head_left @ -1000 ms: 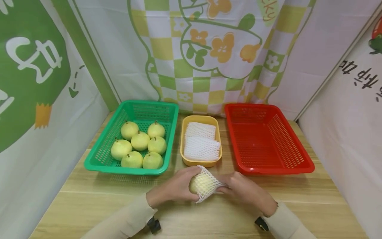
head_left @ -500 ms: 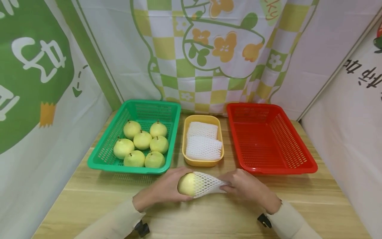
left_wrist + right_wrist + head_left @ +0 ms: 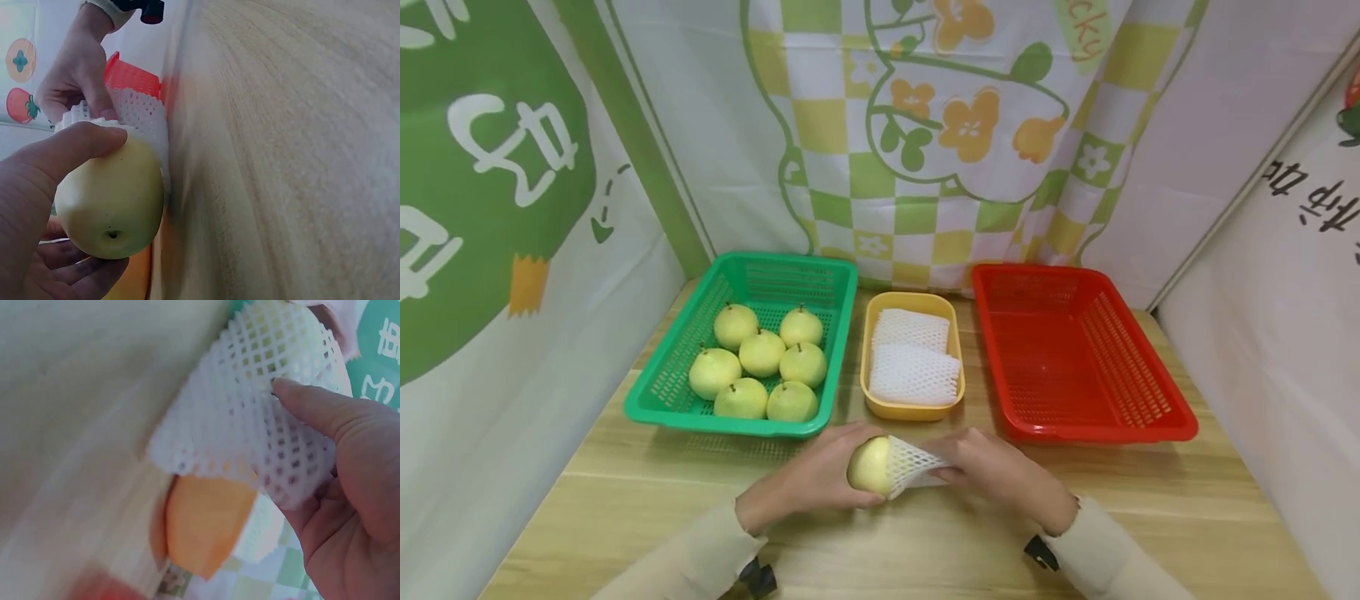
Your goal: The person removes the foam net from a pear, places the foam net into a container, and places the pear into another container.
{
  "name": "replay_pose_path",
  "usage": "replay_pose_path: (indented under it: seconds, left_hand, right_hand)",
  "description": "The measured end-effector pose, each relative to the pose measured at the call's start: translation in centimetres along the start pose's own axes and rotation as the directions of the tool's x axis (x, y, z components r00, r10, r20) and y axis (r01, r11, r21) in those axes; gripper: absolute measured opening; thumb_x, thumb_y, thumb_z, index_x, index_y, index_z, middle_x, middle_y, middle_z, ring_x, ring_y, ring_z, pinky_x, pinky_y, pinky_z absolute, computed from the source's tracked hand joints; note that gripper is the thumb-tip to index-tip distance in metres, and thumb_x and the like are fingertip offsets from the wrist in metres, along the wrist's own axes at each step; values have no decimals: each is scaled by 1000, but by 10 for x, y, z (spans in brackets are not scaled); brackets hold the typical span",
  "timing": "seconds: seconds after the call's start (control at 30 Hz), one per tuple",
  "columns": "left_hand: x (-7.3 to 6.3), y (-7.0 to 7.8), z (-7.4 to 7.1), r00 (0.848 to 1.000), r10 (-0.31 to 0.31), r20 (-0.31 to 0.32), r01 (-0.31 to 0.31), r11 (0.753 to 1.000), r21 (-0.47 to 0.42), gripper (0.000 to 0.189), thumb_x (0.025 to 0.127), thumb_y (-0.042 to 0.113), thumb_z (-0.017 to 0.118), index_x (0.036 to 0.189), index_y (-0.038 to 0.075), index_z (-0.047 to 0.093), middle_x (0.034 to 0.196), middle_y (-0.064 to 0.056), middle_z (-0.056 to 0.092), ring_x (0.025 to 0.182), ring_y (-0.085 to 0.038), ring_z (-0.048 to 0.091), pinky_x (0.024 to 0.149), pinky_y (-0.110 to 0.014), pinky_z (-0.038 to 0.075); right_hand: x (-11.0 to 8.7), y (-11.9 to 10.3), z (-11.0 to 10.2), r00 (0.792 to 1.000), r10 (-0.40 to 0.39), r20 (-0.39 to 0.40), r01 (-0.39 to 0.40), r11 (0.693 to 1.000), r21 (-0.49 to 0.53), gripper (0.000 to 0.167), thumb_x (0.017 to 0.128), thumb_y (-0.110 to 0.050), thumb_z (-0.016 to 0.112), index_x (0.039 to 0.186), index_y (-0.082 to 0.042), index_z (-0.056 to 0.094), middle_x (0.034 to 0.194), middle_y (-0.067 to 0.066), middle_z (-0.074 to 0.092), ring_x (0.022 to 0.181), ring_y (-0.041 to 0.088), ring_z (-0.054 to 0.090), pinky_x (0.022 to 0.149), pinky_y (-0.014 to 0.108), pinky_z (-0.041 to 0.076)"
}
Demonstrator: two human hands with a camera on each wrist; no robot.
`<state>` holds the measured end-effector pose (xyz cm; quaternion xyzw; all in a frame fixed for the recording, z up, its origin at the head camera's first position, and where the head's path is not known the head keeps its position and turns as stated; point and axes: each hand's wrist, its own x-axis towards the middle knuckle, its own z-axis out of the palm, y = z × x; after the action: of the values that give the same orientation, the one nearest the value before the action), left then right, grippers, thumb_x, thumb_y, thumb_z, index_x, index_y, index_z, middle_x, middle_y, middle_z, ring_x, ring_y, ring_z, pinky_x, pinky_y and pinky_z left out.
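A yellow-green pear [image 3: 869, 467] is gripped at its left side by my left hand [image 3: 816, 477], thumb and fingers curled round it. A white foam net sleeve [image 3: 908, 467] covers the pear's right part and runs on toward my right hand [image 3: 1000, 473]. In the right wrist view the thumb lies on the outside of the net [image 3: 250, 394], which the right hand pinches; its other fingers are partly hidden. The left wrist view shows the bare end of the pear [image 3: 112, 194] with its small dark pit, and the left thumb at the net's edge.
Several pears [image 3: 762, 353] lie in a green basket [image 3: 647, 408] at the left. More foam net sleeves [image 3: 913, 375] lie in a yellow tub [image 3: 912, 412] in the middle. A red basket [image 3: 1037, 350] stands at the right, beyond the right hand.
The pear and left hand moved left, baring the pear's left side while the net stretched out. Since half a second ago, the right hand has come back left, closer to the pear.
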<state>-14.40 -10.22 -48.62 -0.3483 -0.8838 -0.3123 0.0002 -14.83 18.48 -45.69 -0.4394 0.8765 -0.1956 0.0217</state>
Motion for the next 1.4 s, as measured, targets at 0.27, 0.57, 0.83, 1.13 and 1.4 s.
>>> replay_pose_path:
  seconds: [0.27,0.57,0.83,1.13,1.4]
  left_hand:
    - [-4,-5,2,1000,1,-15,-2,1000,-15,75,74,36,95,135,4,64,126,-6,73,111,-20,70,91,-33,61]
    - [-5,-8,0,1000,-9,-7,9,1000,-29,75,76,35,94,137,4,63,126,-6,72,111,-21,71,91,-34,62]
    - [-7,-5,1,999,-31,-20,31,999,-30,76,77,39,93,138,5,63,131,-9,73,117,-24,71,96,-38,62]
    - [-13,0,1,997,-64,-38,64,998,-5,78,79,42,92,139,3,62,135,-13,71,122,-27,70,99,-43,61]
    - [-16,-4,1,998,-51,-37,51,999,-1,79,79,39,92,139,-2,61,134,-17,71,122,-31,71,96,-44,63]
  right_hand:
    - [-13,-2,-39,998,33,46,-34,999,31,15,92,-10,81,107,-15,80,95,-8,79,76,-5,64,69,18,61]
    - [2,1,-110,982,125,143,-139,986,96,11,94,-15,80,105,-16,80,84,-11,72,68,-2,56,65,17,57]
    - [29,4,-122,973,105,205,-115,993,37,32,94,-13,80,72,-19,57,66,-14,34,60,-1,35,56,16,33]
    - [23,-1,-111,929,141,343,-163,986,36,8,93,-16,82,89,-21,76,73,-16,58,65,0,47,59,17,43]
    - [26,-1,-158,949,182,255,-202,978,53,4,93,-18,81,92,-21,78,76,-14,65,66,3,54,60,19,50]
